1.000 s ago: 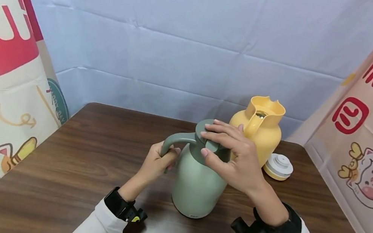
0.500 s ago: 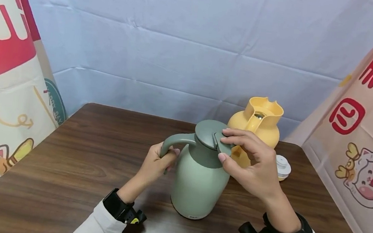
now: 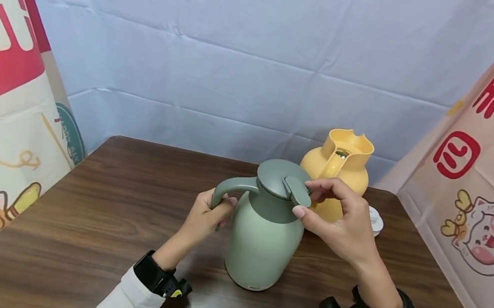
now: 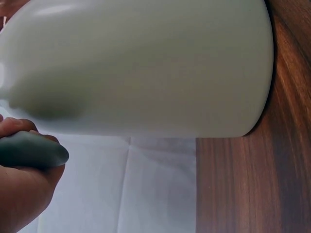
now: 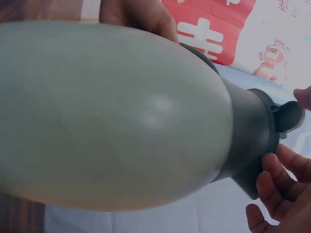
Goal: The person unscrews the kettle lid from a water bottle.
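A pale green thermos jug (image 3: 259, 255) stands upright on the table in the head view. My left hand (image 3: 205, 215) grips its curved handle (image 3: 235, 184); the handle's lower end (image 4: 34, 150) pokes out of the fist in the left wrist view. On top sits a darker green lid (image 3: 277, 173) with a lever tab (image 3: 298, 192). My right hand (image 3: 347, 227) holds the lid at its right side, thumb and bent fingers on either side of the tab. From the right wrist, the thumb meets the tab (image 5: 290, 116) and fingertips touch the spout side.
Behind the green jug is a yellow jug (image 3: 317, 162) with an uncovered mouth. A white stopper (image 3: 375, 221) lies beside it, partly behind my right hand. Printed cloths hang left and right of the wooden table (image 3: 132, 212), and a plain pale cloth (image 3: 192, 68) at the back.
My right hand has moved rightward off the lid's top to its side, and its fingers have bent more. The lid's top and tab now show. My left hand keeps its grip.
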The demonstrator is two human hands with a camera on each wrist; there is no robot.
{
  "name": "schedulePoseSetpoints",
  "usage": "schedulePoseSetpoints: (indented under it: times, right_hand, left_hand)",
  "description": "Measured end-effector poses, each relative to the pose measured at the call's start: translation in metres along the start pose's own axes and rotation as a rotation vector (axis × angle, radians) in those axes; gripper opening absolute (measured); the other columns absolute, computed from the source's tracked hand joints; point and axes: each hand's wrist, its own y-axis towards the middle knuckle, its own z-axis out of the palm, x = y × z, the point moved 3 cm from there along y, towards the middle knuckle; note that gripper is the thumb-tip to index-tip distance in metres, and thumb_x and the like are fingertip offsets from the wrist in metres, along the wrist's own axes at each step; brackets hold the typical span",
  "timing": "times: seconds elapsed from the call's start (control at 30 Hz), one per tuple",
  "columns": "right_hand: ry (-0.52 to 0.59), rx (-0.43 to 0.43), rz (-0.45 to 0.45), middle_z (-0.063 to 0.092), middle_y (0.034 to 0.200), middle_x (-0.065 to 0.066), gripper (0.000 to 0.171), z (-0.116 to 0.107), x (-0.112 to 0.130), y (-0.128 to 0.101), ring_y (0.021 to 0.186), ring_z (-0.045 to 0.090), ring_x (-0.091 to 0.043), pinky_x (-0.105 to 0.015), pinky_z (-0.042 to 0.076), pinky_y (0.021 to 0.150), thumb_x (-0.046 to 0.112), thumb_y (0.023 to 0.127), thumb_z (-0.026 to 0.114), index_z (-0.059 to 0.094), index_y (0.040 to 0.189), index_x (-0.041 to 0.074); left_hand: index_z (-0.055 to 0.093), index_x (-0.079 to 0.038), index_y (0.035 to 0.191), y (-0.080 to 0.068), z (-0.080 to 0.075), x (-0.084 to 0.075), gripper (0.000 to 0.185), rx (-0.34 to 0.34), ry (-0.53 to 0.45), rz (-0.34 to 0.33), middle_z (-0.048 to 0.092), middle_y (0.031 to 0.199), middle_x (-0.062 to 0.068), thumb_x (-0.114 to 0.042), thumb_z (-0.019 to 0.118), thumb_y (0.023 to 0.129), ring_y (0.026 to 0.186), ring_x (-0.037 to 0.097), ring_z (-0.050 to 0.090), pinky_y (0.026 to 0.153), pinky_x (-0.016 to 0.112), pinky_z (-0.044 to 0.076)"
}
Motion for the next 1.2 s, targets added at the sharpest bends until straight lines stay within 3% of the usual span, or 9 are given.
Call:
schedulePoseSetpoints:
  times: [0.2,0.43,0.53,0.67,0.8,0.97,1.2]
  right_hand:
    - [0.057,-0.008,0.027,0.059,0.076,-0.003,0.035,0.001,0.002,-0.005,0.071,0.055,-0.013,-0.020,0.044,0.069,-0.007,0.065,0.077,0.066,0.099,-0.005]
    - [0.247,-0.008,0.059,0.061,0.073,-0.008,0.033,-0.008,0.002,-0.001,0.063,0.055,-0.011,-0.017,0.042,0.052,-0.021,0.069,0.064,0.066,0.100,-0.009]
    - [0.220,0.043,0.131,0.063,0.073,-0.007,0.030,-0.016,-0.005,0.003,0.060,0.054,-0.010,-0.018,0.040,0.048,-0.018,0.073,0.064,0.068,0.101,-0.006]
    - [0.181,0.125,0.289,0.061,0.069,-0.004,0.023,-0.026,-0.016,0.012,0.057,0.050,-0.011,-0.022,0.038,0.047,-0.011,0.081,0.063,0.068,0.102,-0.004]
    - [0.166,0.186,0.393,0.052,0.065,-0.005,0.019,-0.031,-0.025,0.020,0.055,0.045,-0.015,-0.028,0.034,0.045,-0.003,0.086,0.063,0.067,0.105,-0.002]
    - [0.145,0.287,0.449,0.046,0.064,-0.005,0.024,-0.031,-0.031,0.031,0.055,0.043,-0.017,-0.029,0.032,0.047,0.007,0.090,0.061,0.063,0.113,-0.001]
    - [0.157,0.405,0.534,0.042,0.065,-0.004,0.029,-0.026,-0.040,0.049,0.055,0.038,-0.015,-0.025,0.035,0.050,0.008,0.093,0.056,0.057,0.119,-0.006]
  left_hand:
    - [0.039,-0.004,0.063,0.000,0.003,-0.016,0.033,0.013,-0.003,0.003,0.034,0.047,0.011,0.003,0.043,0.095,0.042,0.014,0.029,0.042,0.028,0.026]
    - [0.038,-0.002,0.063,0.001,0.008,-0.030,0.032,0.014,0.006,0.014,0.036,0.048,0.004,0.004,0.042,0.094,0.042,0.014,0.030,0.042,0.027,0.026]
    - [0.039,-0.003,0.063,0.001,0.008,-0.029,0.032,0.015,0.007,0.024,0.035,0.048,0.006,0.005,0.042,0.094,0.042,0.014,0.031,0.042,0.028,0.027]
    - [0.039,-0.003,0.062,0.001,0.008,-0.027,0.033,0.015,0.002,0.026,0.035,0.048,0.010,0.004,0.043,0.094,0.042,0.014,0.031,0.042,0.028,0.027]
    - [0.040,-0.003,0.062,0.001,0.005,-0.014,0.034,0.015,-0.003,0.022,0.036,0.048,0.012,0.003,0.043,0.095,0.042,0.015,0.031,0.042,0.028,0.028]
    - [0.040,-0.003,0.063,0.001,0.002,-0.001,0.034,0.008,0.000,0.024,0.036,0.048,0.012,-0.001,0.043,0.096,0.041,0.016,0.031,0.042,0.029,0.028]
    - [0.040,-0.005,0.063,0.000,0.005,-0.005,0.034,0.017,-0.002,0.014,0.037,0.049,0.010,-0.005,0.044,0.097,0.042,0.018,0.030,0.042,0.029,0.028]
